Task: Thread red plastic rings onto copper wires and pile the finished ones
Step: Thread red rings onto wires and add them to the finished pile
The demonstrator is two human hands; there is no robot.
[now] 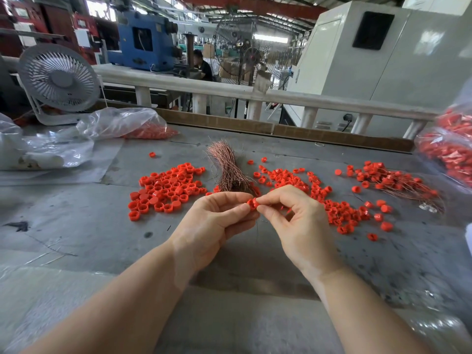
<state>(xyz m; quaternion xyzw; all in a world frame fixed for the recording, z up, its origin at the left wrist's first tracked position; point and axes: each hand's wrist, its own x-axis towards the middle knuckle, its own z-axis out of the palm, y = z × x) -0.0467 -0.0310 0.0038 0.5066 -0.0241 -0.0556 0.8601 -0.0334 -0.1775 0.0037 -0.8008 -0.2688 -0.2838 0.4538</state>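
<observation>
Both hands raised just above the grey counter [76,226], meeting at centre. Left hand [212,226]: thumb and curled fingers [236,209] pinch a red plastic ring [252,203] from the left side. Right hand [293,221]: thumb and forefinger tips pinch the same ring from the right; remaining fingers curled loosely below. A thin wire [257,226] hangs down below the ring between the two hands; whether it passes through the ring cannot be told.

On the counter behind the hands: upright-fanned bundle of copper wires [226,164], centre. Pile of loose red rings [166,190] to its left; a second spread of rings [319,198] to its right. Far right: pile of rings with wires attached [393,180], wire tails trailing toward the near right.

Clear plastic bag holding red parts [143,126] at rear left; another such bag [449,149] at right edge. White desk fan [58,80] at rear left.
</observation>
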